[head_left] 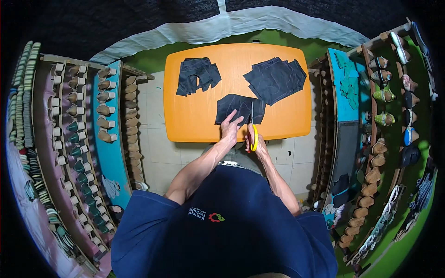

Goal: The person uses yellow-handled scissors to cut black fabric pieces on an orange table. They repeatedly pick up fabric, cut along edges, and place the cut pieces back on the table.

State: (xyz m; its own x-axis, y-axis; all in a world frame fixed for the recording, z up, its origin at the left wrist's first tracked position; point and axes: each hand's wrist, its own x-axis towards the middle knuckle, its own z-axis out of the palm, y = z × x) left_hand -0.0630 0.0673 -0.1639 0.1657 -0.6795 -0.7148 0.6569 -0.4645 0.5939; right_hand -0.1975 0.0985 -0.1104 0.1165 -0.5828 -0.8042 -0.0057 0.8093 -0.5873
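Observation:
Yellow-handled scissors (pixel 254 140) are in my right hand (pixel 260 144), its fingers closed through the handles. Their blades point away from me across a black fabric piece (pixel 227 104) near the front edge of the orange table (pixel 204 123). On that same piece, left of the blades, rests my left hand (pixel 230 128) with its fingers spread; what is under them is hidden. A stack of black cut pieces (pixel 276 81) lies at the far right of the table, its near corner close to the piece under the scissors. Another black stack (pixel 197 76) with a rounded gap lies at the far left.
Racks with brown shoes (pixel 106 110) and green shoes (pixel 83 166) stand at the left. More shoes (pixel 384 119) line the right racks, next to a turquoise panel with green scraps (pixel 348 83). A white-edged dark curtain (pixel 222 25) hangs behind. Tiled floor (pixel 153 153) surrounds the table.

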